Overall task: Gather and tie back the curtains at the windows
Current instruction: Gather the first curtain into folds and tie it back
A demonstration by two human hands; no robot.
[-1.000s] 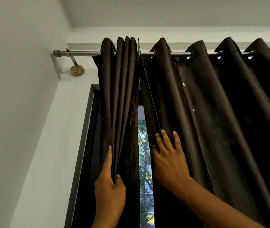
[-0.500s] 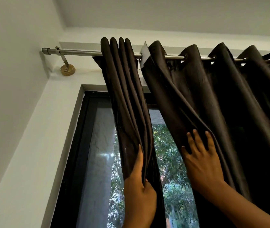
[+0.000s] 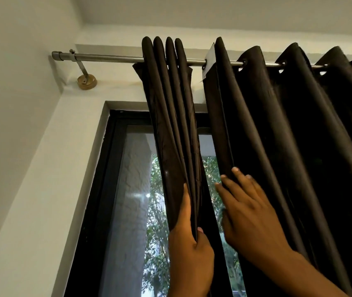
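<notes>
Two dark brown eyelet curtains hang from a metal rod [image 3: 110, 58]. The left curtain [image 3: 170, 116] is bunched into narrow folds, and my left hand [image 3: 190, 254] pinches those folds between thumb and fingers low in the view. The right curtain [image 3: 288, 146] spreads wide to the right edge. My right hand [image 3: 250, 215] lies flat on its left hem with fingers spread, gripping nothing. A strip of window shows between the two curtains.
A black-framed window [image 3: 106, 189] with trees outside sits behind the curtains. The rod's bracket [image 3: 86, 81] is fixed to the white wall near the left corner. The side wall [image 3: 10, 125] stands close on the left.
Both curtains have slid right along the rod, baring more window on the left. My right hand moved from the middle of the right curtain to its left hem. My left hand keeps its hold.
</notes>
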